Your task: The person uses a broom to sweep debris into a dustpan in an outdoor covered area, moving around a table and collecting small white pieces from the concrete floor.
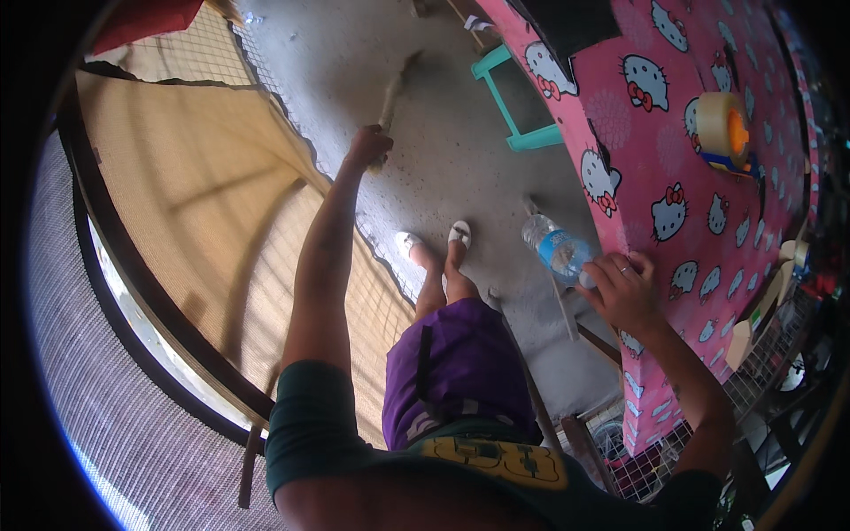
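1. Left hand (367,144) clamped on a wooden stick (392,93) above the concrete floor (452,168).
2. Right hand (624,290) closed on a plastic water bottle (556,248) at the desk (691,203) edge.
3. Tape roll (724,128) on the desk.

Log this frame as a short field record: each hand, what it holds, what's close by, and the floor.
left hand: arm stretched forward, closed around a stick that points to the floor
right hand: by the table edge, fingers on the cap end of a bottle
bottle: clear plastic, blue label, tilted
table: pink cartoon-cat cloth; tape roll on it
floor: grey concrete; teal stool near the table
feet: white sandals
left side: tan mesh screen
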The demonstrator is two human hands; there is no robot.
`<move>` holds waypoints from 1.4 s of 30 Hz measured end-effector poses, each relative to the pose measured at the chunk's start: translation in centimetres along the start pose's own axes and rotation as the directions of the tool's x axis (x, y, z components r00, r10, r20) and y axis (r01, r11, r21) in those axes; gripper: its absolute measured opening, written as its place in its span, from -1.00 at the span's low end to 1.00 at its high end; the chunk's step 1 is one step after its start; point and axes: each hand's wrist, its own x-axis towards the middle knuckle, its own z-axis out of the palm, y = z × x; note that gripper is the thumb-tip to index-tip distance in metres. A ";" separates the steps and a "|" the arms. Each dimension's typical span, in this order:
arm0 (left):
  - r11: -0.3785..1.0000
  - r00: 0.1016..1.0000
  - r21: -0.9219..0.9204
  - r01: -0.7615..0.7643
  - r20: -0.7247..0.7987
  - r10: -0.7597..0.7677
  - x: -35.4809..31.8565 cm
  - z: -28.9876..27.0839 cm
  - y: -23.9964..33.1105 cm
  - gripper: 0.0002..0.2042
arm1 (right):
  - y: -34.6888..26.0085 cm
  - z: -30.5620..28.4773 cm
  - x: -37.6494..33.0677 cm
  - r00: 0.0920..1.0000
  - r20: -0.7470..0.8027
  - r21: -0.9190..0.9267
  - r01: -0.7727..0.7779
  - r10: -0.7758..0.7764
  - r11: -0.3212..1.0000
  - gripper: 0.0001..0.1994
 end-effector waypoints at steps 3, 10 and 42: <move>0.988 0.918 0.050 -0.147 -0.366 0.155 -1.9 3.9 1.0 -0.46 | -0.1 -0.4 0.2 1.000 0.022 0.001 -0.003 0.003 1.000 -0.71; 0.985 0.992 -0.159 0.059 0.117 -0.040 -17.7 21.0 -6.3 -0.48 | 0.3 -0.5 -0.1 1.000 0.019 0.029 0.020 -0.020 0.999 -0.72; 0.969 0.955 -0.240 -0.054 -0.295 -0.020 10.2 -5.1 16.7 -0.36 | 0.5 -2.5 3.4 0.945 0.326 -0.105 0.051 -0.014 0.993 -0.83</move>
